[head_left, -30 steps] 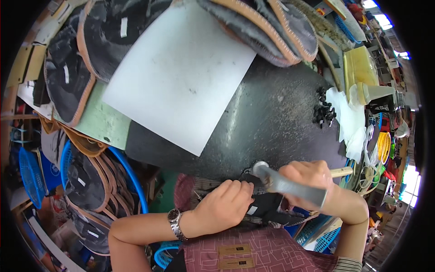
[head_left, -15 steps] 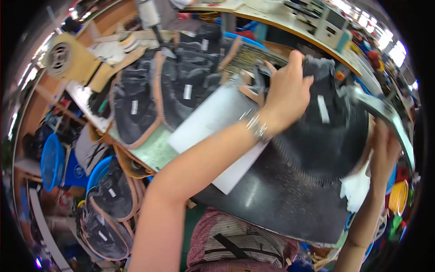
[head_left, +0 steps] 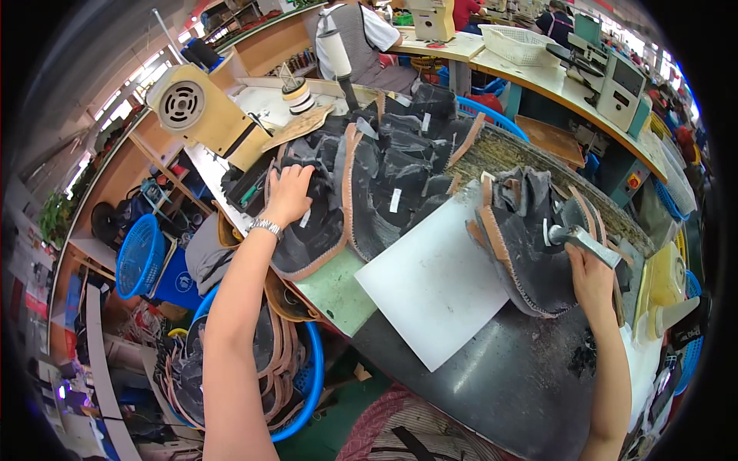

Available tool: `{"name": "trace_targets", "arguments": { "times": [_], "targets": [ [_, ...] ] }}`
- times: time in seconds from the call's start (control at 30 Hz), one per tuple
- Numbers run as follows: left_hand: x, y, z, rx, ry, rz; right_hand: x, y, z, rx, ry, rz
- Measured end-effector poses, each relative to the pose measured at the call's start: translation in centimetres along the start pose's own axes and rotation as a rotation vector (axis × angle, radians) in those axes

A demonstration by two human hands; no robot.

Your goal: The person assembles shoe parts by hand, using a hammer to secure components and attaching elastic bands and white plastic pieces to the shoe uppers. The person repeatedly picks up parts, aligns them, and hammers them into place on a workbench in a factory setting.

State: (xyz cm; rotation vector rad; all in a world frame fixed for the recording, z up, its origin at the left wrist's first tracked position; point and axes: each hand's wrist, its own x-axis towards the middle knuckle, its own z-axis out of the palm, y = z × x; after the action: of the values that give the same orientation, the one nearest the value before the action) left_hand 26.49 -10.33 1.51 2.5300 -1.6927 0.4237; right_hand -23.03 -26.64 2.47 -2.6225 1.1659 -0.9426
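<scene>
My left hand [head_left: 290, 194] reaches far out to the left and rests on a dark shoe upper [head_left: 311, 230] with a tan stitched rim, at the left end of a row of overlapping dark uppers [head_left: 400, 165]. A metal watch sits on that wrist. My right hand [head_left: 590, 275] grips the handle of a metal hammer [head_left: 580, 237], whose head lies against another dark upper [head_left: 530, 246] at the right. A white sheet [head_left: 430, 284] lies between the two hands on the dark worktop [head_left: 500, 376].
A beige motor housing [head_left: 201, 114] stands beyond the uppers. A blue tub of uppers [head_left: 296, 384] sits below the bench at left, a blue mesh basket [head_left: 141, 256] farther left. A yellow container [head_left: 663, 286] is at right. A person sits at the far bench.
My left hand swung from the uppers near the middle of the row out to the left end. The right hand came up beside the right upper with the hammer. The view tilted up.
</scene>
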Motion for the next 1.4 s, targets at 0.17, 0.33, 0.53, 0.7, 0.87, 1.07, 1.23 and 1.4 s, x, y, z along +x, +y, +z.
{"name": "trace_targets", "arguments": {
  "times": [0.17, 0.33, 0.53, 0.7, 0.87, 1.07, 1.23, 1.4],
  "targets": [
    [-1.8, -0.1, -1.3, -0.056, -0.136, 0.227, -0.2, -0.2, -0.2, -0.027, 0.028, -0.013],
    [-4.5, -1.8, -2.3, -0.275, -0.229, 0.166, 0.6, -2.3, -1.6, 0.0, -0.122, 0.141],
    [-6.6, -2.3, -0.4, -0.014, -0.038, 0.21, -2.3, -9.2, -1.9, 0.211, 0.155, -0.1],
    [-9.2, -2.5, -4.7, -0.007, -0.242, 0.451, -4.4, -14.9, -0.9, 0.252, -0.158, -0.338],
    [-15.9, -1.6, -9.9, 0.116, -0.258, 0.546, -2.2, -20.4, 6.1, 0.371, -0.244, -0.285],
    [-19.3, -0.8, -12.1, 0.176, -0.219, 0.636, 4.0, -29.6, 17.8, 0.181, -0.466, -0.485],
    [-23.8, 1.2, -20.0, -0.022, -0.294, 0.524, 2.0, -29.8, 21.2, 0.086, -0.539, -0.409],
    [-24.9, 4.2, -22.1, 0.057, -0.322, 0.505, 0.5, -31.0, 20.9, 0.079, -0.502, -0.401]
  ]
}}
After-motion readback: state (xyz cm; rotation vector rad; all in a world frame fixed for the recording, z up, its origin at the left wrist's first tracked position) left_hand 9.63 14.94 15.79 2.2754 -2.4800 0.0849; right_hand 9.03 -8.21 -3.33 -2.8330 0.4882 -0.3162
